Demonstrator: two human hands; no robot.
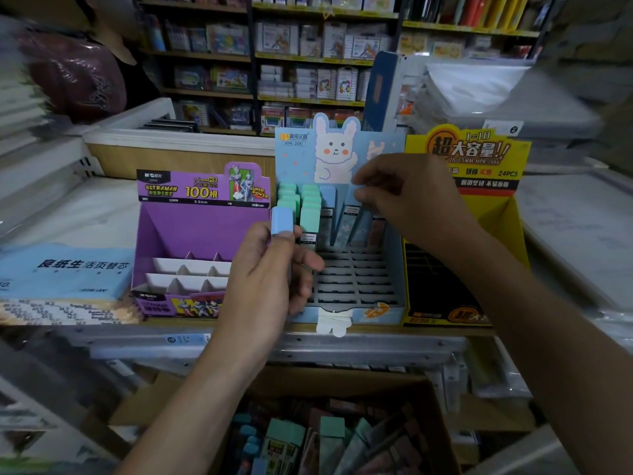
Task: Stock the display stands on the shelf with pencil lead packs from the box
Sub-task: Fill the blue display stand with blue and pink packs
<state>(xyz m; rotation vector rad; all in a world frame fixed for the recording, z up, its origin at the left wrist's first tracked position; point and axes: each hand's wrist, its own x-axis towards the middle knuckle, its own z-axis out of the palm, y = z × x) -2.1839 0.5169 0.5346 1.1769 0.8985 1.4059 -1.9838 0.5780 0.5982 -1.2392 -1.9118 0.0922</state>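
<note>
Left hand clamped on blue-capped pack, just left of rabbit stand. Right hand pinching far-row pack. Risk: pack misses slot, tips green-capped packs. Count: three stands, two green columns, one held pack. Packs in box uncountable.
</note>
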